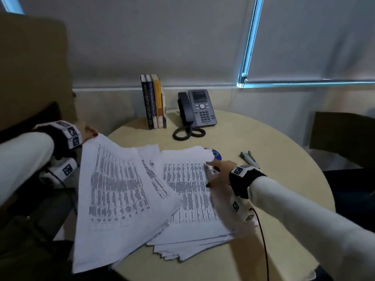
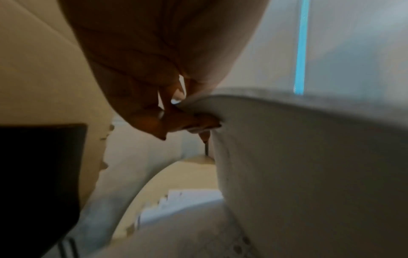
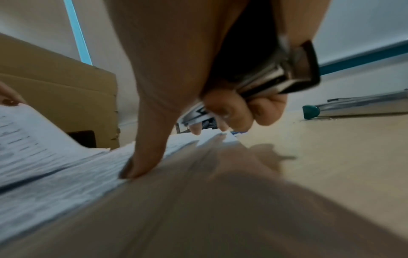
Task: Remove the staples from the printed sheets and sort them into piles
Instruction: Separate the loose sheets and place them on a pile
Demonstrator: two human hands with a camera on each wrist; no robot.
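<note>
A lifted bundle of printed sheets (image 1: 117,189) tilts up at the left. My left hand (image 1: 92,133) pinches its top corner between thumb and fingers, as the left wrist view shows the left hand (image 2: 187,113) closed on the sheet's edge (image 2: 309,157). A fanned stack of printed sheets (image 1: 190,201) lies flat on the round table (image 1: 274,142). My right hand (image 1: 213,173) rests on that stack. Its thumb (image 3: 141,157) presses the paper (image 3: 55,183) while its fingers curl round a black and chrome staple remover (image 3: 278,73).
A green-tipped metal tool (image 1: 249,159) lies right of the stack, and a blue disc (image 1: 216,155) shows behind it. Upright books (image 1: 153,102) and a desk phone (image 1: 197,108) stand at the table's back. A cardboard box (image 1: 34,67) is at the left, a chair (image 1: 343,138) at the right.
</note>
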